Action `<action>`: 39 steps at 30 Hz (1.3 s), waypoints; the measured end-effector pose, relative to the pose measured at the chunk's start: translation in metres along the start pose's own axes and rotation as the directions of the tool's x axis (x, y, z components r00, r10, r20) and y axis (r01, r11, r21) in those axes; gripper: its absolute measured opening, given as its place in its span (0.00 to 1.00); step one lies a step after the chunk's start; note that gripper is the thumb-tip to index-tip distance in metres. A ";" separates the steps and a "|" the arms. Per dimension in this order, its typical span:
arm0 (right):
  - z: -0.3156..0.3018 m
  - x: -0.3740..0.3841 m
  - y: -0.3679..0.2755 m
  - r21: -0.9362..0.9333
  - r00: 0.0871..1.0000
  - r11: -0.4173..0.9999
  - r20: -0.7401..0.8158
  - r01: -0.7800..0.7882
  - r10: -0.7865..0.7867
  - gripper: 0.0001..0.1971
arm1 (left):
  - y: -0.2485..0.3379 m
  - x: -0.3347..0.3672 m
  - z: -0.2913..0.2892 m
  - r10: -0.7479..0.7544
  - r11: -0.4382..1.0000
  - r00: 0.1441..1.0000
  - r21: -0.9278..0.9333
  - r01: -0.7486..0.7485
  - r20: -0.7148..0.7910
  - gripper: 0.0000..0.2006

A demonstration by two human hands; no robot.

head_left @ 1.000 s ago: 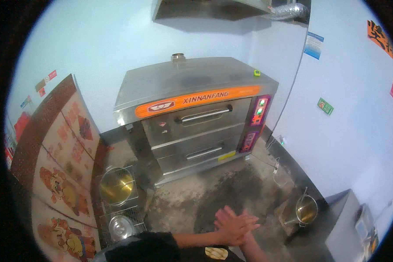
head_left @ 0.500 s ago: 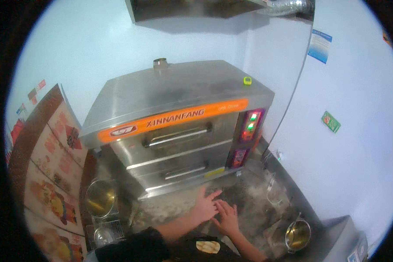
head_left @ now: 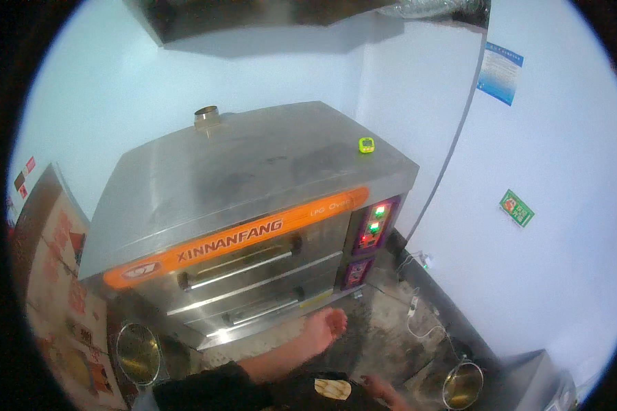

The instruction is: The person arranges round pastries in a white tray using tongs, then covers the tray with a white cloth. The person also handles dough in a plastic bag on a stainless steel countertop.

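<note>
A large two-deck stainless-steel oven (head_left: 253,157) with an orange front strip stands ahead of me. Lit green and red displays show on its upper control panel (head_left: 375,228). In front of the lower deck, my left hand (head_left: 325,330) hovers with its fingers curled in and nothing visible in them. It is nearest the lower door handle (head_left: 264,314) but apart from it. Low at the bottom edge, my right hand (head_left: 376,385) is blurred, so its fingers cannot be made out. A small yellow-green timer (head_left: 367,145) sits on top of the oven near its right front corner.
A round metal pot (head_left: 118,355) stands low at left beside printed cartons (head_left: 51,274). Another round metal container (head_left: 482,383) is at lower right. A white cable with a power strip (head_left: 413,307) runs along the floor by the right wall. A hood (head_left: 253,14) hangs above.
My hands, together at the fingers before, have come apart. The right has dropped down toward the bottom edge, and the left's fingers have curled in. The view has shifted closer to the oven.
</note>
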State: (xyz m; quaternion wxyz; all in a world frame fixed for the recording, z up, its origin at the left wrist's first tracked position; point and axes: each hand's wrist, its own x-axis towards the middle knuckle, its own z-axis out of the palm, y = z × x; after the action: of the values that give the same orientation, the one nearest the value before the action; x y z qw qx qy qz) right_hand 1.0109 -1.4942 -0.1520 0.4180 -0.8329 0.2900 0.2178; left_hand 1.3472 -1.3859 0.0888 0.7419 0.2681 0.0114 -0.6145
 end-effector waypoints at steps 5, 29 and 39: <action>-0.061 0.039 -0.070 0.090 0.997 0.994 -0.053 0.063 -0.059 0.26 | -0.012 0.017 -0.028 -0.271 0.924 0.954 0.245 0.295 -0.125 0.15; -0.103 -0.091 0.080 0.284 0.967 0.939 -0.108 -0.193 0.232 0.24 | -0.128 -0.043 -0.196 -0.166 0.101 0.870 0.870 0.483 -0.464 0.11; 0.204 -0.384 0.154 0.717 0.540 0.532 -0.256 -0.450 0.802 0.22 | -0.229 0.055 -0.146 -0.205 0.203 0.809 0.784 0.586 -0.552 0.08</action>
State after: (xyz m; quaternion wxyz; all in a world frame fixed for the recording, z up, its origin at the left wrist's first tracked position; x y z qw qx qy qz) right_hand 0.6014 -1.2850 -0.1209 0.4269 -0.5155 0.7430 0.0074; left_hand 1.1957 -1.3987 -0.1427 0.2455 0.7285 -0.1515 -0.6213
